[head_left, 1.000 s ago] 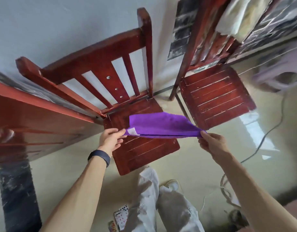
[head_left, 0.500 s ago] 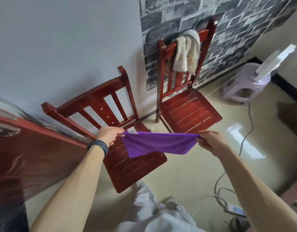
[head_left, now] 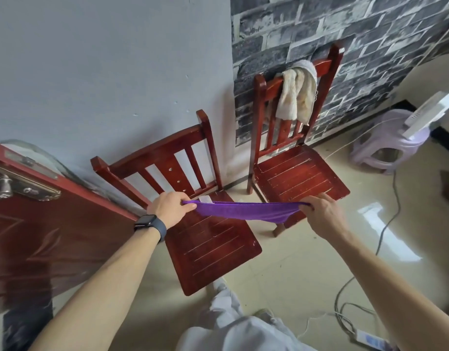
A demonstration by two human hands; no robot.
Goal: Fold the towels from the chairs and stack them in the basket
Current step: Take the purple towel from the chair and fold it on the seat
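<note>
Head view: purple towel (head_left: 246, 211) is held in the air above the front of the near chair (head_left: 210, 252), stretched as a narrow band w/ a shallow sag in the middle, touching neither seat; left hand (head_left: 169, 207), watch (head_left: 150, 225) on the wrist, has its fingers (head_left: 185, 198) curled and clamped on the left end beside a small white label; right hand (head_left: 322, 211) has its fingers (head_left: 310, 207) pinched on the right end, approx. level w/ the left. Cream towel (head_left: 298, 95) hangs bunched over the top rail of the far chair (head_left: 299, 176), against the brick-pattern wall; lilac stool (head_left: 390, 145) sits further right on the floor; dark red door (head_left: 41, 224) at left; no basket in view. Step in hand, as I judge it: folding the purple towel, prob. already doubled lengthwise; next move calls for bringing the two ends together so edges meet, w/ corners kept pinched; the basket then has to be found, and the cream towel is not yet picked up.
</note>
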